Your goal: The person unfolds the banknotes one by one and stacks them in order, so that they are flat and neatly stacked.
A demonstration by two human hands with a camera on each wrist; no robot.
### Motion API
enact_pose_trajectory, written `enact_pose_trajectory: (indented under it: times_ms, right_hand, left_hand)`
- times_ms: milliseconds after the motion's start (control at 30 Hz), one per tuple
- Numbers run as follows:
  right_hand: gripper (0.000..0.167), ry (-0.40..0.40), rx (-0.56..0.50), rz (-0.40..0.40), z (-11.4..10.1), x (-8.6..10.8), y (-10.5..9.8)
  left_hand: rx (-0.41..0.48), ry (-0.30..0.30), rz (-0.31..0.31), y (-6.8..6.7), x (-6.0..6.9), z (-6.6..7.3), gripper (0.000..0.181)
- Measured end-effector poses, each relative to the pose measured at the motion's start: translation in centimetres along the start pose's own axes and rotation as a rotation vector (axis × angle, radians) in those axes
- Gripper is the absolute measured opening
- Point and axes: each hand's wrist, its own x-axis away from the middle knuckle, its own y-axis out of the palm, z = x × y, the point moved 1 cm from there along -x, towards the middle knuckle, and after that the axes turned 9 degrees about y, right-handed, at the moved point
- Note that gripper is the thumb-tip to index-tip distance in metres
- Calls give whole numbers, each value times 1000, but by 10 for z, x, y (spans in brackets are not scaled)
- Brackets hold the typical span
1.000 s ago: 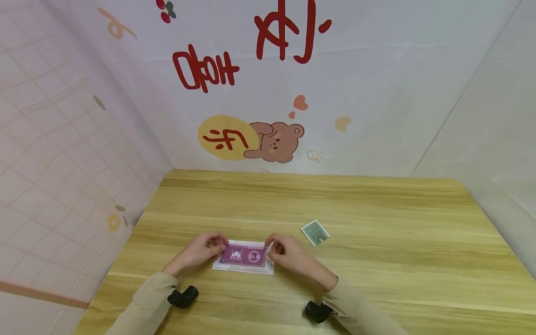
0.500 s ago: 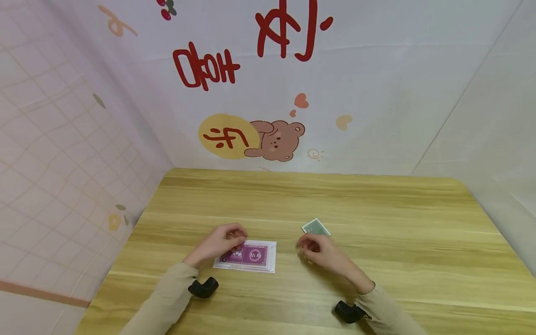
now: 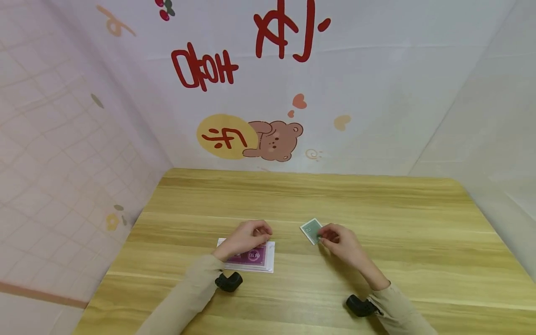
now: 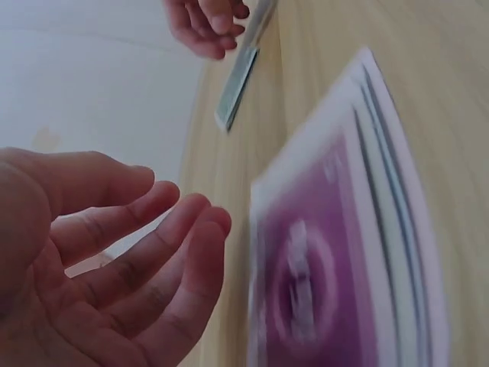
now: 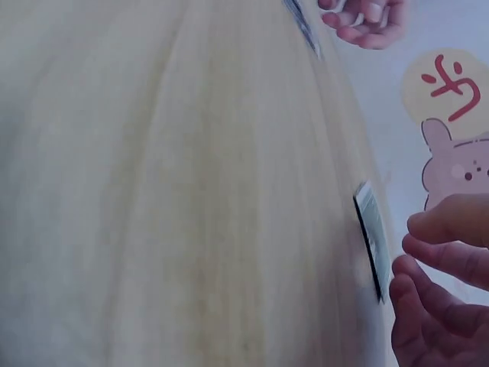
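Observation:
In the head view a stack of printed sheets [image 3: 268, 266], topped by a purple banknote print [image 3: 253, 256], lies flat on the wooden table. My left hand [image 3: 246, 239] hovers above its far edge, fingers loosely bent, and hides part of the print. The left wrist view shows that hand [image 4: 130, 260] with nothing between its fingers, beside the stack [image 4: 344, 252]. To the right lies a small green card [image 3: 311, 230] marked with a 2. Over its right corner is my right hand [image 3: 343, 246]; in the right wrist view its fingertips [image 5: 405, 287] sit beside the card [image 5: 370, 241], seemingly not gripping it.
The wooden table [image 3: 314, 195] runs back to a white cloth wall [image 3: 368, 93] printed with red characters and a bear. Another cloth with a grid pattern [image 3: 54, 186] stands along the left side. Black camera mounts [image 3: 229, 282] are worn on both wrists.
Both hands have left the edges of the purple-topped stack. The left hand has shifted right over it; the right hand has moved right to the green card. The stack and card lie about where they were.

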Motion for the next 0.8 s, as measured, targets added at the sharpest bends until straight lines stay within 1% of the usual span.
enact_pose_trajectory:
  times_ms: [167, 267, 400, 533, 600, 700, 800]
  right_hand:
    - [15, 35, 51, 62, 0, -1, -3]
    - [15, 76, 80, 66, 0, -3, -3]
    - [15, 110, 109, 54, 1, -5, -2]
    - [16, 91, 162, 67, 2, -9, 0]
    - [18, 77, 185, 67, 2, -12, 1]
    - [19, 70, 197, 62, 2, -15, 2]
    - [19, 79, 190, 53, 2, -15, 2]
  left_hand:
    - [33, 21, -3, 14, -17, 5, 13]
    - [52, 5, 12, 20, -28, 7, 13]
    - [99, -39, 45, 27, -39, 6, 15]
    - [171, -87, 68, 36, -49, 4, 17]
    - [196, -103, 72, 41, -54, 5, 18]
    - [173, -100, 73, 48, -63, 8, 20]
    - [128, -78, 87, 53, -70, 13, 22]
